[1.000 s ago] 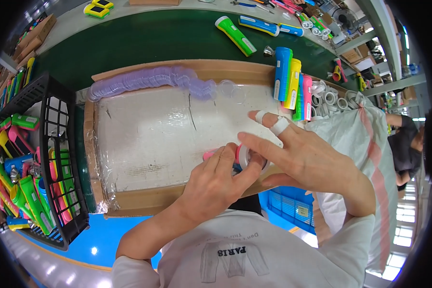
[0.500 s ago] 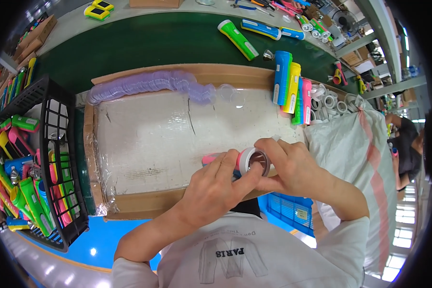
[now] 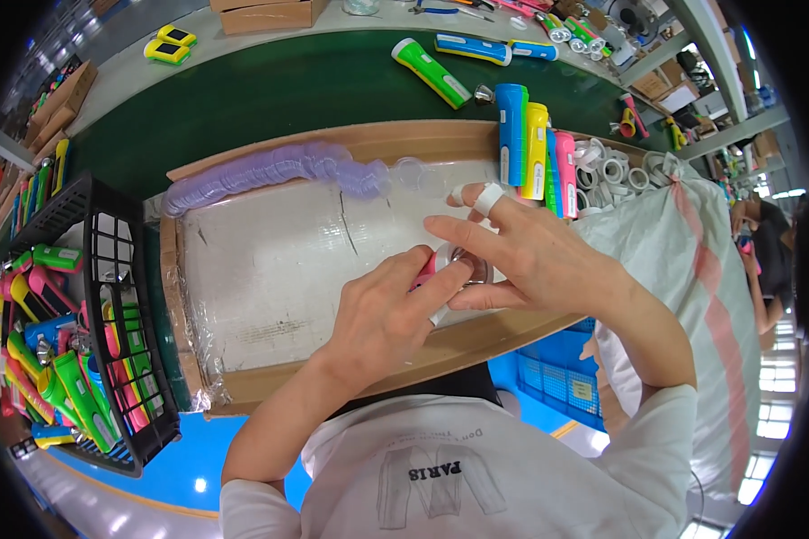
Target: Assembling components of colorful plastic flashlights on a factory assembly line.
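The left hand (image 3: pixel 382 314) was closed around a pink torch (image 3: pixel 425 269), of which only a short pink stretch showed above the knuckles, together with the silver reflector head (image 3: pixel 463 267) at its front. The torch lay between the two hands, near the front right part of the white work board (image 3: pixel 270 269), and most of its body was hidden inside the left fist. Its long axis seemed to run left to right across the board, with the head end pointing toward the right hand (image 3: pixel 530 260); the exact tilt could not be told.

The right hand touched the head from the right side. Its thumb lay under the reflector and its forefinger over it, while the other fingers were spread and lifted. One fingertip wore a white tape wrap (image 3: pixel 487 198).

Along the far edge of the board lay a row of clear lens discs (image 3: pixel 270 169). At the far right corner stood upright torches (image 3: pixel 532 148) in blue, yellow and pink. A black wire basket (image 3: pixel 108 305) of coloured torch bodies sat just beside the left edge.
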Action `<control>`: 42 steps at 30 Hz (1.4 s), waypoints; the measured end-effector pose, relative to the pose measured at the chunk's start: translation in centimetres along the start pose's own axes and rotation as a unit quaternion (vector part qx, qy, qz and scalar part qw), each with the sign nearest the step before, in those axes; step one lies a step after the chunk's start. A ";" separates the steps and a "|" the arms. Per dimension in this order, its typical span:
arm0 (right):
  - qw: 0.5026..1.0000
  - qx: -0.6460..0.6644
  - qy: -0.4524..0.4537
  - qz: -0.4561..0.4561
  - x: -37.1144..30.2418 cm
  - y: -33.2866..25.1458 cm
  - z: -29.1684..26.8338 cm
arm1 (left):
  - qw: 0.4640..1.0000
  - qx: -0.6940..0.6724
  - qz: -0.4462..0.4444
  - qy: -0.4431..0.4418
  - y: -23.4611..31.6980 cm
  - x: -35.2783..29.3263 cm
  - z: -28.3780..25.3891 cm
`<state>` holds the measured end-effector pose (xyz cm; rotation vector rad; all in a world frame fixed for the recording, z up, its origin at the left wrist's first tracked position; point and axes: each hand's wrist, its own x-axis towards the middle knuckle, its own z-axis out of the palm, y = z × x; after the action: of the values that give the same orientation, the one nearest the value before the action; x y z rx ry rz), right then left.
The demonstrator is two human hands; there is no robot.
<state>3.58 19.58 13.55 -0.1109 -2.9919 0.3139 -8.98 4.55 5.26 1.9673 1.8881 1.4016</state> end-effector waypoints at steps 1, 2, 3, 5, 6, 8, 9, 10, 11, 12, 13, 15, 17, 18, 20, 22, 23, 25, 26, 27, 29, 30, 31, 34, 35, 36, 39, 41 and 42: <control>0.998 0.032 0.004 -0.060 0.1 0.6 0.5 | 1.000 -0.013 0.001 -0.017 0.0 0.3 -0.2; 0.991 0.059 0.007 -0.117 0.0 1.0 1.0 | 1.000 -0.013 0.004 -0.019 0.0 0.5 -0.3; 0.992 0.060 0.056 -0.100 -0.3 1.0 2.2 | 0.999 -0.019 0.006 -0.035 -0.3 0.7 -0.2; 0.995 0.047 0.078 -0.051 -0.7 1.0 4.2 | 0.998 -0.023 0.010 -0.055 -0.7 1.0 0.0; 0.995 0.033 0.096 -0.002 -0.7 1.0 4.6 | 0.990 -0.126 -0.057 -0.033 -0.9 1.2 0.2; 0.991 0.063 0.110 0.041 0.0 1.4 4.7 | 0.926 -0.318 -0.200 -0.049 -2.0 1.2 0.5; 0.994 0.052 0.095 0.027 0.5 1.7 4.6 | 0.926 -0.275 -0.223 -0.128 -3.0 0.8 0.9; 0.996 0.040 0.080 0.013 0.9 2.0 4.5 | 0.919 -0.230 -0.245 -0.207 -4.0 0.4 1.4; 0.993 0.052 0.100 -0.035 0.9 2.0 4.4 | 0.929 -0.238 -0.192 -0.209 -4.2 0.5 1.7; 0.993 0.053 0.102 -0.030 0.8 2.6 4.9 | 0.927 -0.238 -0.192 -0.215 -4.1 0.6 2.0; 0.989 0.071 0.125 0.017 0.8 3.8 6.0 | 0.950 -0.092 -0.204 -0.219 -3.8 0.9 2.4; 0.987 0.013 0.146 0.064 1.0 6.3 8.2 | 0.957 0.103 -0.179 -0.205 -3.7 2.0 3.4; 0.983 -0.028 0.152 0.103 1.8 7.7 10.7 | 0.950 0.148 -0.164 -0.221 -5.2 3.0 4.1; 0.977 -0.064 0.152 0.135 1.8 8.2 11.2 | 0.940 0.193 -0.155 -0.233 -5.7 3.4 4.2; 0.977 -0.057 0.148 0.141 1.9 9.1 9.6 | 0.946 0.202 -0.128 -0.220 -6.7 4.8 4.0; 0.896 0.283 0.099 0.328 2.2 9.4 5.4 | 0.944 0.246 -0.069 -0.209 -6.8 7.8 2.9; 0.907 0.197 0.180 0.327 1.2 11.2 5.1 | 0.936 0.273 -0.086 -0.203 -7.0 9.8 2.6; 0.906 -0.040 0.224 0.356 -1.5 15.4 4.9 | 0.916 0.331 -0.134 -0.181 -8.7 14.0 1.9; 0.904 -0.042 0.226 0.361 -2.6 16.1 5.9 | 0.905 0.358 -0.161 -0.167 -9.5 15.4 1.7; 0.906 -0.131 0.200 0.350 -3.0 16.4 6.9 | 0.904 0.360 -0.157 -0.165 -10.5 15.6 1.5; 0.904 -0.219 0.159 0.332 -2.8 15.9 8.0 | 0.920 0.390 0.034 0.013 -12.5 15.4 2.1; 0.902 -0.218 0.160 0.335 -2.4 15.8 8.5 | 0.950 0.312 0.013 -0.010 -11.0 15.4 3.0; 0.892 -0.212 0.176 0.358 -2.1 15.8 9.2 | 0.976 0.213 -0.034 -0.037 -9.9 15.2 4.6; 0.897 -0.133 0.224 0.358 -1.7 14.8 9.3 | 0.956 -0.096 -0.245 -0.132 -6.7 15.0 7.7; 0.905 -0.062 0.254 0.336 -1.5 13.9 9.0 | 0.950 -0.182 -0.232 -0.105 -7.6 14.7 9.0; 0.913 -0.028 0.274 0.302 -1.6 12.5 9.2 | 0.951 -0.178 -0.235 -0.099 -7.2 14.9 9.2; 0.922 -0.007 0.309 0.234 -2.4 8.0 8.7 | 0.836 -0.418 -0.353 0.039 -6.0 14.7 8.5; 0.884 0.240 0.317 0.247 -3.2 6.9 8.2 | 0.847 -0.411 -0.336 -0.014 -5.5 13.5 7.2; 0.859 0.318 0.307 0.258 -3.3 6.8 8.2 | 0.867 -0.385 -0.313 -0.038 -5.7 12.5 7.1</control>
<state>6.08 24.25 3.76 -0.7759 -2.0491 1.0644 -11.02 19.85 4.40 0.9071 1.3795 1.4789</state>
